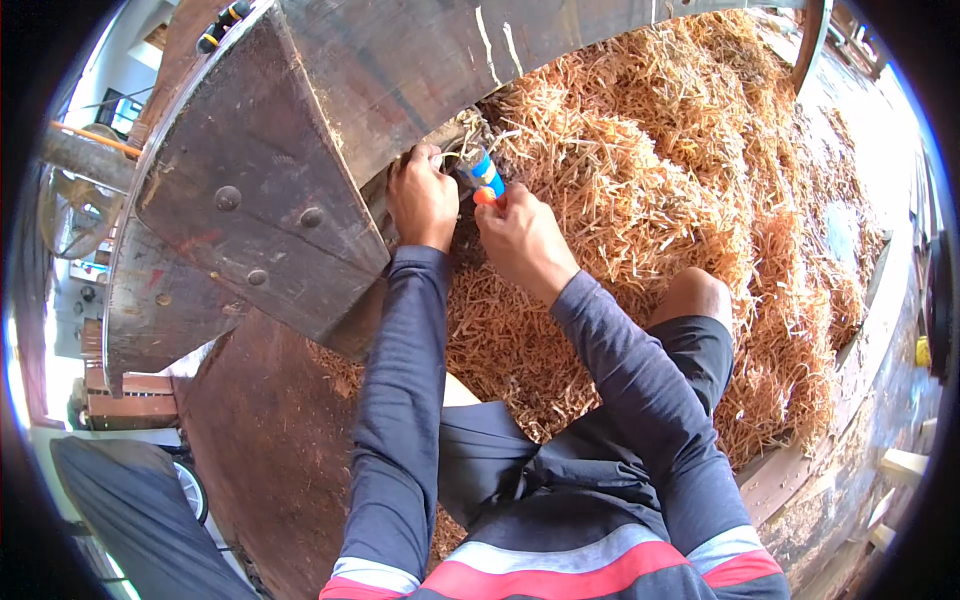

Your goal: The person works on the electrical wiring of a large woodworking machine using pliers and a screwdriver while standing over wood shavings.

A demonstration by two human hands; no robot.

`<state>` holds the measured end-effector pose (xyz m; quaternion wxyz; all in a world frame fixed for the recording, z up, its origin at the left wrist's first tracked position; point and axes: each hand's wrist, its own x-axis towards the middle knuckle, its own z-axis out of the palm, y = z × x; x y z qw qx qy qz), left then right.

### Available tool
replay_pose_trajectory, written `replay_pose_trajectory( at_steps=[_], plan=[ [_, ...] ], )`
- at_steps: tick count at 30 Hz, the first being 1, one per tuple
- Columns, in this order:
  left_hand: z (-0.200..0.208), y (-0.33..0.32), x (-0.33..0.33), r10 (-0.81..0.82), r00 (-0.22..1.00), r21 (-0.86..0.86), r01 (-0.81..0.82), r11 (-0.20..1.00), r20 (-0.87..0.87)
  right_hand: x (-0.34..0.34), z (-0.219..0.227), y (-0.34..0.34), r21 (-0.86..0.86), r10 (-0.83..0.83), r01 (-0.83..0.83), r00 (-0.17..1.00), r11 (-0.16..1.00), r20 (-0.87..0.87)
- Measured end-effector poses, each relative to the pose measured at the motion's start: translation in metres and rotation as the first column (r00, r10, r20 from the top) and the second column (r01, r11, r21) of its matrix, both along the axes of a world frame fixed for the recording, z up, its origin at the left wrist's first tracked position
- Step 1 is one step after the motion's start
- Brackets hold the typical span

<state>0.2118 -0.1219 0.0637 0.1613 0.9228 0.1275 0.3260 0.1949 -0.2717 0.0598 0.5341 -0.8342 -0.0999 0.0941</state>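
Both hands are close together below the lower edge of a large dark metal housing [365,75]. My right hand [528,242] is closed round the near end of a blue-and-orange tool-like piece [482,170], whose exact kind does not show. Its blue part points up and away, toward a dirty, stringy patch under the metal edge. Just left of it, my left hand [424,200] has its fingers curled by that edge. Pale strands show at its fingertips, and what it grips, if anything, is hidden.
A deep heap of wood shavings [640,190] fills the space to the right and in front of my legs. A riveted metal plate [250,190] stands at the left. A small black-and-yellow tool [222,27] lies on top of the housing. A wooden beam [795,470] edges the heap.
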Motion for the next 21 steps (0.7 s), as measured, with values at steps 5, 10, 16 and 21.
replay_pose_trajectory(
  at_steps=[5, 10, 16, 21],
  plan=[
    [-0.006, 0.008, -0.001, -0.023, 0.999, 0.005, 0.023, 1.000, 0.027, -0.016, 0.026, 0.008, -0.361, 0.118, 0.003, 0.943, 0.933, 0.311],
    [-0.009, 0.010, 0.002, -0.028, 1.000, -0.022, 0.028, 0.999, 0.012, -0.035, 0.017, 0.011, -0.473, 0.129, 0.178, 0.828, 0.863, 0.546],
    [0.003, 0.001, -0.003, -0.025, 1.000, 0.027, 0.025, 0.999, 0.009, -0.011, 0.003, -0.002, 0.201, -0.113, 0.094, 0.990, 0.975, 0.082],
    [0.001, 0.005, -0.001, -0.011, 1.000, 0.027, 0.011, 1.000, 0.005, -0.004, 0.009, -0.011, 0.728, 0.437, 0.378, 0.610, 0.572, -0.661]
  ],
)
